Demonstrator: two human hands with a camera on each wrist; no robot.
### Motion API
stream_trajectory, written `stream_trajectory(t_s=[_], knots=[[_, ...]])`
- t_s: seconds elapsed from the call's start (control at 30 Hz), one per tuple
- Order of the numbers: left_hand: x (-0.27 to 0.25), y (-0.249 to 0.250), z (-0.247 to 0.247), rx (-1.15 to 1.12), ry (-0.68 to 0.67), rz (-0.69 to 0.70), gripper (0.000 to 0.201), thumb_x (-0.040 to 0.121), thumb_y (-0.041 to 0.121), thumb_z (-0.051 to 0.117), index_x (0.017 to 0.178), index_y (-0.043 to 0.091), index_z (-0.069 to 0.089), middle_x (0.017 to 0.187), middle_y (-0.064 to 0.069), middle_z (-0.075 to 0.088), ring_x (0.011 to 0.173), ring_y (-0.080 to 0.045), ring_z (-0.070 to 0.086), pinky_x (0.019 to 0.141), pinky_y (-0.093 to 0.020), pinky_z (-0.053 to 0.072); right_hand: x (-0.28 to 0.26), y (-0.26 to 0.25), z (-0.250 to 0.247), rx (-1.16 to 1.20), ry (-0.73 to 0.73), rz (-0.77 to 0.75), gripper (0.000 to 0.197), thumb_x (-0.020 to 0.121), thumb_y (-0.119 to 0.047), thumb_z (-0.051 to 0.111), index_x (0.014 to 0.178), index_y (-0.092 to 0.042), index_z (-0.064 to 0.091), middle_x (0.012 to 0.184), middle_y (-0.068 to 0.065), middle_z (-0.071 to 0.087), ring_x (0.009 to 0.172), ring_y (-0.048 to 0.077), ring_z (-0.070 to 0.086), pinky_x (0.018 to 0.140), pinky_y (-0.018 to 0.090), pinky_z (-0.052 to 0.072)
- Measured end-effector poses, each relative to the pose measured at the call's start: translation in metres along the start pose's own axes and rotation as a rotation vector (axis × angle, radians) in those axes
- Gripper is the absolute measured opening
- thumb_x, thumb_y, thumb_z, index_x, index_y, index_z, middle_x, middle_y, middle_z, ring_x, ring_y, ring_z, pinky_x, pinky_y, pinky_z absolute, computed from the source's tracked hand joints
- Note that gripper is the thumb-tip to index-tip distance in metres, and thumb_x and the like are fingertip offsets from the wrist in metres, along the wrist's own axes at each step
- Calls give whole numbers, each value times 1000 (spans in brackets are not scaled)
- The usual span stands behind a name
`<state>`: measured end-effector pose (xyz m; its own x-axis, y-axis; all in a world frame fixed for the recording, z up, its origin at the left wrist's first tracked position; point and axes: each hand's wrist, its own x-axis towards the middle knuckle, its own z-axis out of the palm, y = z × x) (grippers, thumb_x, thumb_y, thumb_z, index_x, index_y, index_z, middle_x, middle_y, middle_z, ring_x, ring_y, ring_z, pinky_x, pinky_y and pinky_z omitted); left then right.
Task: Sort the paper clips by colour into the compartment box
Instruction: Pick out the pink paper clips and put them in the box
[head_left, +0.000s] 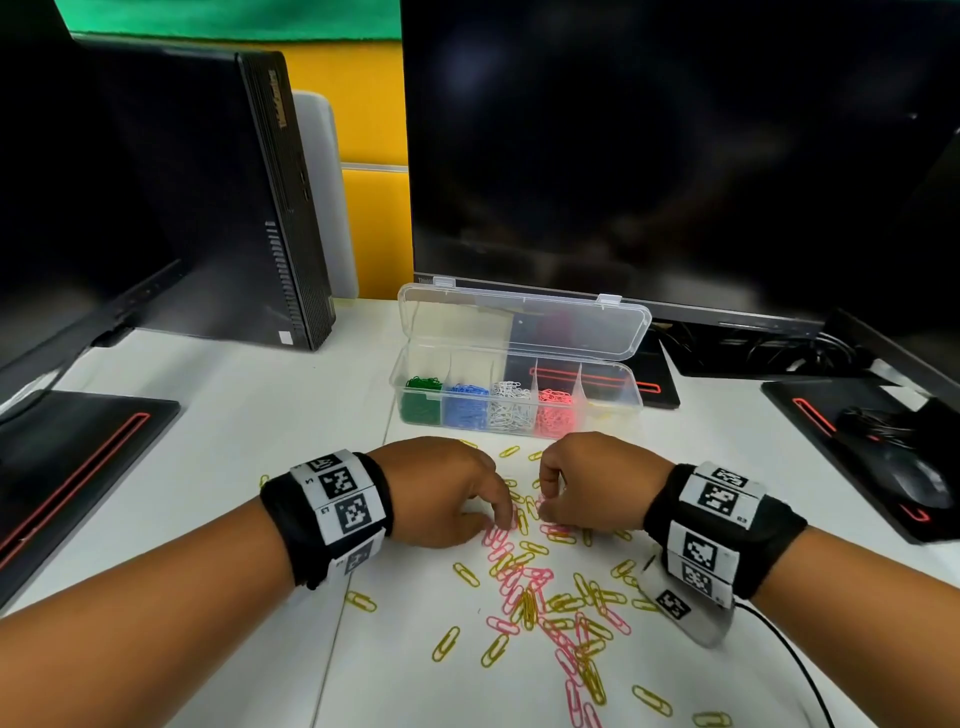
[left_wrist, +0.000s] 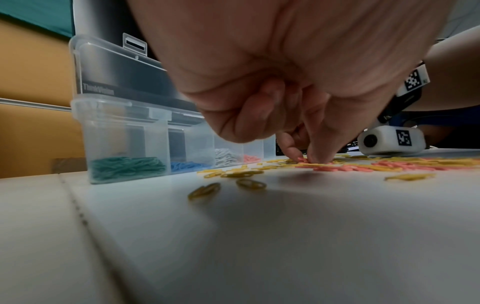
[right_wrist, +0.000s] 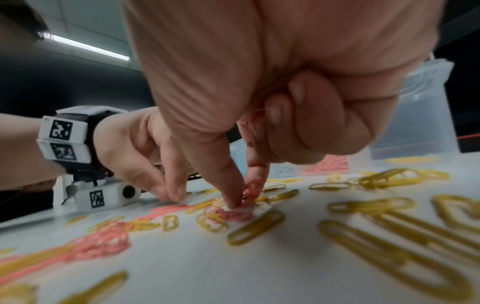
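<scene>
a person's right hand (head_left: 587, 486) is pinching a pink paper clip (right_wrist: 253, 188) between thumb and forefinger, its other fingers curled in, while the left hand (head_left: 441, 491) is pressing two fingertips (left_wrist: 315, 158) down among the pink and yellow clips (head_left: 550, 597) lying scattered on the white desk (head_left: 234, 415). the open compartment box (head_left: 613, 400) is standing just beyond, green, blue, white and pink already filling four sections. the clips are looking light, thin, stiff and slippery, probably best lifted by an edge with fingertips.
</scene>
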<state>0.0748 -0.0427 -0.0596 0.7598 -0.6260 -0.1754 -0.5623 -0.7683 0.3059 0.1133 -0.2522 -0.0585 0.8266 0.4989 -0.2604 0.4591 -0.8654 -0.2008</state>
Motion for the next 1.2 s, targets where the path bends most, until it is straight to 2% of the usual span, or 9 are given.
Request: stream_trajectory(t_s=[0.1, 0.2, 0.37, 0.47, 0.6, 0.73, 0.83, 1.07, 1.2], knots=[[3, -4, 3, 26, -15, 10, 27, 95, 39, 61, 119, 49, 67, 93, 20, 52, 81, -1, 45, 68, -8, 33, 1, 0, 0, 32, -29, -44, 5, 86, -28, 70, 84, -26, 66, 83, -12, 61, 76, 9, 55, 61, 21, 39], [4, -6, 5, 31, -24, -10, 22, 93, 42, 63, 113, 45, 70, 100, 19, 59, 89, -2, 51, 80, -20, 46, 5, 7, -8, 217, -61, -48, 9, 87, -24, 73, 79, -22, 69, 70, -12, 62, 62, 4, 53, 56, 19, 40], [5, -8, 6, 21, -6, 6, 24, 93, 40, 64, 116, 44, 68, 110, 22, 59, 97, 1, 52, 86, -16, 45, 3, 35, -17, 1502, -205, 64, 9, 81, -10, 60, 75, -17, 58, 70, 5, 46, 52, 15, 39, 44, 24, 35], [5, -7, 5, 36, -30, 12, 26, 95, 40, 63, 119, 45, 69, 106, 21, 57, 98, -2, 54, 78, -13, 39, -3, 44, -18, 1826, -292, 48, 12, 80, -6, 46, 81, -13, 56, 77, 9, 51, 55, 17, 46, 44, 24, 41], [4, -6, 5, 64, -48, -22, 17, 94, 40, 61, 108, 38, 71, 114, 16, 63, 109, -10, 58, 92, -31, 51, -7, 46, -11, 1501, -206, 111, 15, 80, -1, 53, 84, -10, 65, 71, 7, 52, 51, 15, 43, 41, 22, 34], [4, -4, 7, 94, -22, -55, 8, 94, 33, 57, 96, 29, 63, 97, 13, 60, 83, -11, 56, 77, -28, 53, -16, 26, -12, 364, -82, -57, 12, 91, -21, 68, 83, -30, 72, 69, -22, 66, 59, 1, 58, 55, 15, 41], [3, -2, 3, 53, 19, -114, 10, 95, 32, 50, 88, 25, 53, 87, 9, 55, 76, -13, 50, 65, -25, 42, -17, 15, -6, 91, -99, -121, 7, 91, -28, 68, 93, -34, 71, 68, -24, 58, 66, -4, 53, 59, 12, 33], [5, -5, 1, 37, 102, -178, 34, 104, 38, 37, 74, 22, 44, 70, 1, 49, 63, -14, 43, 62, -29, 39, -10, 15, 1, 82, -151, -103, 7, 88, -23, 63, 82, -23, 66, 77, -11, 63, 69, 6, 53, 64, 21, 45], [7, -5, 3, 47, 131, -199, 33, 101, 44, 48, 74, 28, 39, 68, 6, 49, 59, -10, 42, 54, -24, 33, -8, 25, -8, 771, -170, 16, 9, 75, -18, 65, 71, -19, 57, 76, 8, 62, 55, 16, 47, 47, 25, 38]])
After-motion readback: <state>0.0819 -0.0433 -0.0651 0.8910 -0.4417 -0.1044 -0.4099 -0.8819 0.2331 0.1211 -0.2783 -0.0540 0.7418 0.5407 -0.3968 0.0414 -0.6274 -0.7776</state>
